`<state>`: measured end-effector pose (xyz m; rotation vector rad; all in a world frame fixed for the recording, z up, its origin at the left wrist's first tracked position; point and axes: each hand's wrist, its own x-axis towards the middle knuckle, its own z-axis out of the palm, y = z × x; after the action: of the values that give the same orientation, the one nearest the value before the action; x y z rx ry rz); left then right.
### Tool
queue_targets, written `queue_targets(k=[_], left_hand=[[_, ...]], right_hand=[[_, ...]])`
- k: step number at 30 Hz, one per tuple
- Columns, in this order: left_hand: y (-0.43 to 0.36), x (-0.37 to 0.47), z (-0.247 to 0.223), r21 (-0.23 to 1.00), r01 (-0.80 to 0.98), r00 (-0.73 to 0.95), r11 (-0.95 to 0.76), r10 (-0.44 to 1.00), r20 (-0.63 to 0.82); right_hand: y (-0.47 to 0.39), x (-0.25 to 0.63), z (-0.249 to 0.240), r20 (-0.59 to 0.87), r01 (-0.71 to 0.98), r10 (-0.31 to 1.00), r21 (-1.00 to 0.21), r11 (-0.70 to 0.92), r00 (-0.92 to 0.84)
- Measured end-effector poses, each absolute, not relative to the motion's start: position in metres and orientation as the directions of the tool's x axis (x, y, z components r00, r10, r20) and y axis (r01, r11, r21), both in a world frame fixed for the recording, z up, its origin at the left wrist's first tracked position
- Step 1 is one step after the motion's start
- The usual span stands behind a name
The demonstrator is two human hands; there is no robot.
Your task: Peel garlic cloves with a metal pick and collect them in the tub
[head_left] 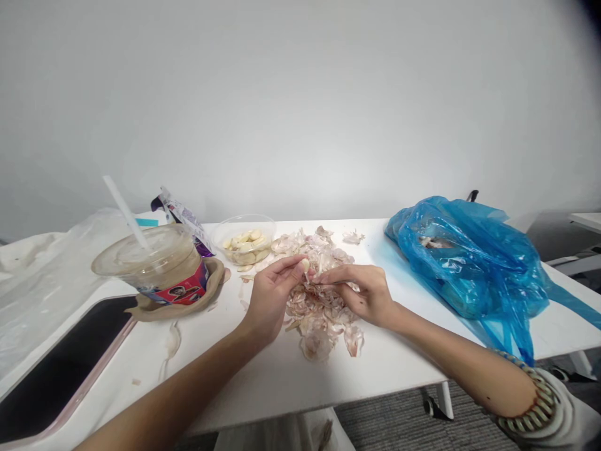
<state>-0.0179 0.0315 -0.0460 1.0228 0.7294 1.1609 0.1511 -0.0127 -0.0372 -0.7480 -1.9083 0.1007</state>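
Between thumb and fingers, my left hand [275, 295] pinches a pale garlic clove [305, 264]. My right hand [364, 291] is close beside it, its fingertips pinched together at a bit of skin by the clove; how firmly they grip it is hard to see. Under both hands spreads a heap of papery garlic skins [323, 319]. Behind my left hand stands a clear plastic bowl [220, 233] with several peeled garlic cloves [246, 241] in it.
At left are a lidded drink cup [176, 275] with a straw [124, 210], a phone [70, 366], a purple-and-white packet [185, 219] and clear plastic wrapping [51, 275]. On the right lies a blue plastic bag [469, 263]. A grey wall rises behind the white table [263, 388].
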Motion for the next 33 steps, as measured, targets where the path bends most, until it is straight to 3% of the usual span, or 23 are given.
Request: queue_targets(k=[33], left_hand=[[0.0358, -0.0196, -0.043, 0.871, -0.472, 0.251, 0.133, 0.968, -0.012]], right_hand=[[-0.0112, 0.1504, -0.0367, 0.736, 0.501, 0.558, -0.341, 0.795, -0.384]])
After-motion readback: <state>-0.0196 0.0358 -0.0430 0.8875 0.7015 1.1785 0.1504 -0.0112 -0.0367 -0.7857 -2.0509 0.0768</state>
